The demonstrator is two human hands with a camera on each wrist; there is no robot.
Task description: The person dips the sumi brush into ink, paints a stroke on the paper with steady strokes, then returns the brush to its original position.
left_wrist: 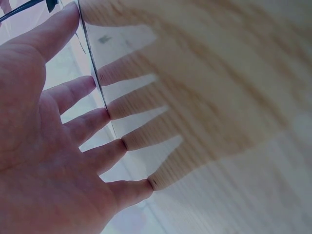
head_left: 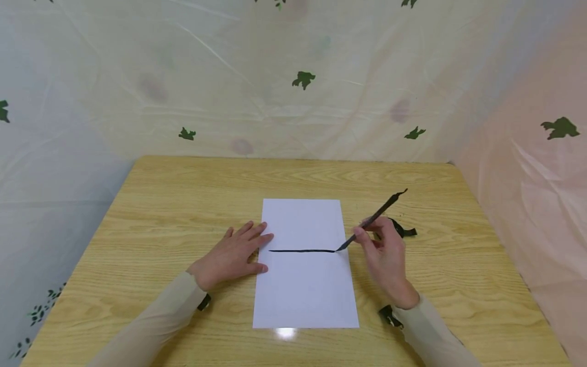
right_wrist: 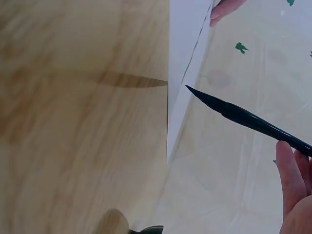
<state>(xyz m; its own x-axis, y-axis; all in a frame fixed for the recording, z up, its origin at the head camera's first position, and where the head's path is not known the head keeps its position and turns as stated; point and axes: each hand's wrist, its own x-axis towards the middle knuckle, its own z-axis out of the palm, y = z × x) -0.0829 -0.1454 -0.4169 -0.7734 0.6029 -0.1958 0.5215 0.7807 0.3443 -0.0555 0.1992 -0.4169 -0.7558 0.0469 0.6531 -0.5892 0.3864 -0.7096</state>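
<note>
A white sheet of paper (head_left: 302, 295) lies upright on the table, with one thin black line (head_left: 298, 251) running across its middle. My left hand (head_left: 234, 257) rests at the sheet's left edge, fingers spread and fingertips on the paper; the left wrist view shows its palm side (left_wrist: 63, 146). A dark calligraphy brush (head_left: 378, 213) slants in my right hand (head_left: 387, 255), pinched between thumb and fingers. The pointed brush tip (right_wrist: 195, 92) is at the line's right end; whether it touches the paper, I cannot tell.
On the wooden table (head_left: 183, 188), a black object (head_left: 403, 230) lies partly hidden behind my right hand; its kind is unclear. Pale sheeting with green leaf shapes (head_left: 303, 80) hangs behind the table and at both sides. Dark bands show at both wrists.
</note>
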